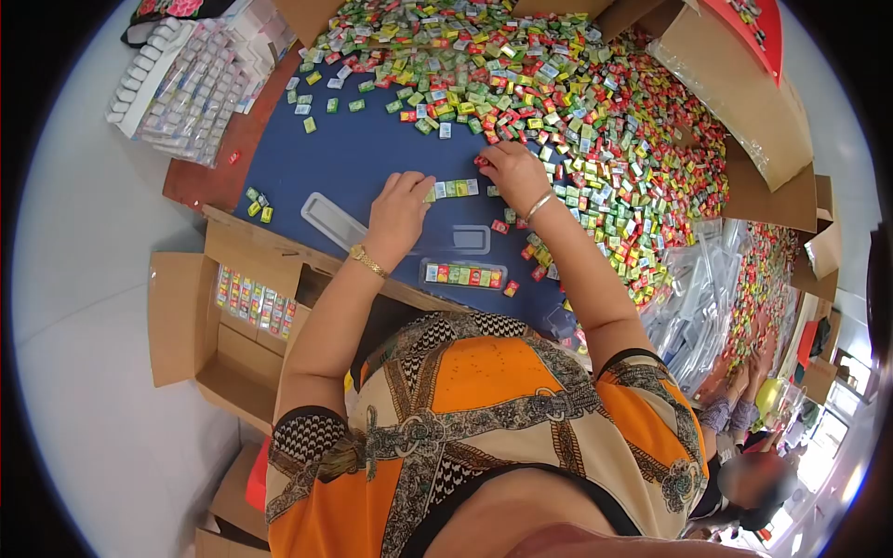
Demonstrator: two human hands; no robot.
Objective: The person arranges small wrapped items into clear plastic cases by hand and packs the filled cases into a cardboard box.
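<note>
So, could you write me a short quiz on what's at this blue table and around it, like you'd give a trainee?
1. True or false: the clear tray with coloured packs in it lies nearer the person's body than the row of packs by the left hand.

2. What can be seen inside the open cardboard box on the person's left?
A) Folded cloth
B) Rows of small coloured packs
C) Glass bottles

3. Fill the gap: the right hand has a ____ pack at its fingertips.

Key: 1. True. 2. B. 3. Red.
</note>
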